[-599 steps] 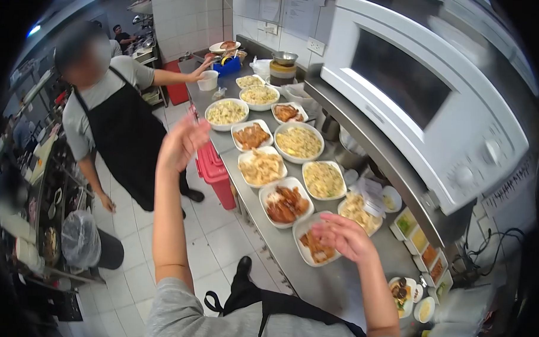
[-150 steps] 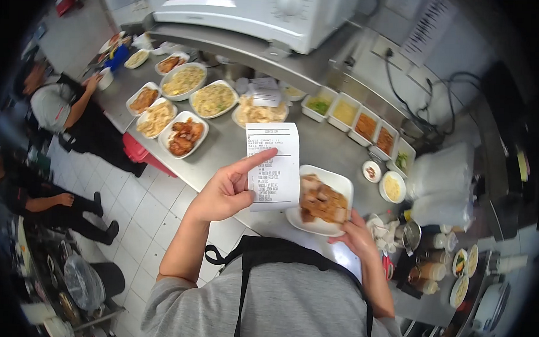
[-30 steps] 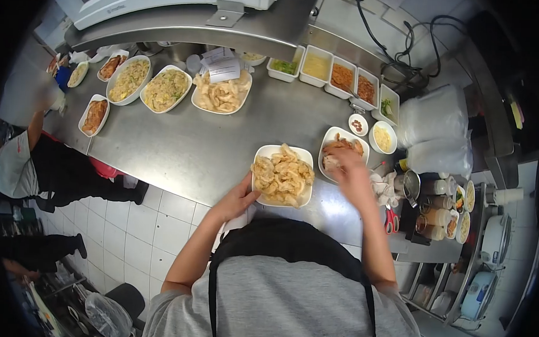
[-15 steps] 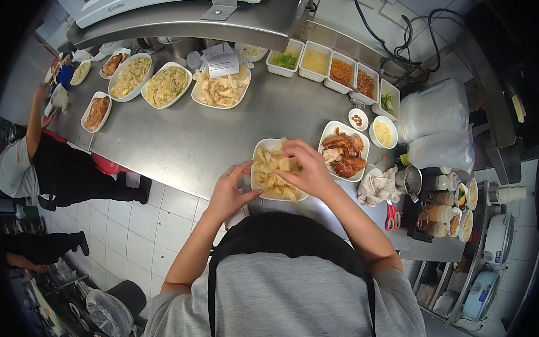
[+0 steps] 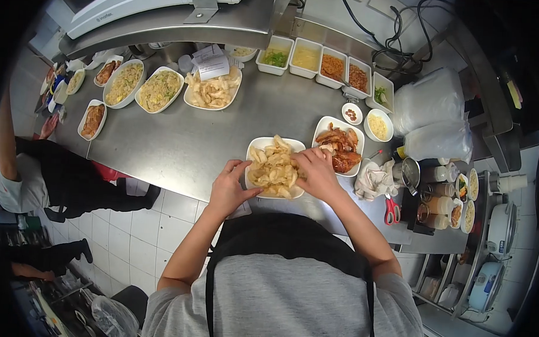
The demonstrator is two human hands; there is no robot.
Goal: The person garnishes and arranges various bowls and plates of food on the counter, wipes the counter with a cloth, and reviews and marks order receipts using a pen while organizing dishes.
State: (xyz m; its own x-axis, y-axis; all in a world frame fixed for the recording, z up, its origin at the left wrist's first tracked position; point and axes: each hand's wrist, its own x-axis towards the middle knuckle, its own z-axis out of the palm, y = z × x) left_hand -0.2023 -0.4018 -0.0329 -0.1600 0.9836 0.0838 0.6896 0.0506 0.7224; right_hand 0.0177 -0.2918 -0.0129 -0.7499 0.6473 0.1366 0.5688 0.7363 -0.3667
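Observation:
A square white dish (image 5: 287, 140) stands before me on the steel counter, heaped with pale yellow, folded pieces of food (image 5: 274, 172) whose kind I cannot make out. My left hand (image 5: 228, 186) holds the dish at its left side, thumb near the front corner and fingers along the rim. On the other side, my right hand (image 5: 320, 175) rests its fingertips against the heap, thumb and fingers apart, covering the dish's right edge. Just beyond that hand is a white plate (image 5: 358, 135) with browned, glazed meat (image 5: 343, 150).
White tubs (image 5: 306, 56) of toppings line the back. Dishes of fried rice (image 5: 159, 90) and a dish of pale pieces under paper slips (image 5: 212, 62) stand left. A cloth (image 5: 376, 179), red-handled scissors (image 5: 392, 210) and sauce bottles (image 5: 439, 205) lie right. A co-worker (image 5: 43, 178) is at far left.
My right hand has moved from above the heap to its right side, fingers spreading. The heap shows more fully now. My left hand stays at the dish; the co-worker's arm has moved.

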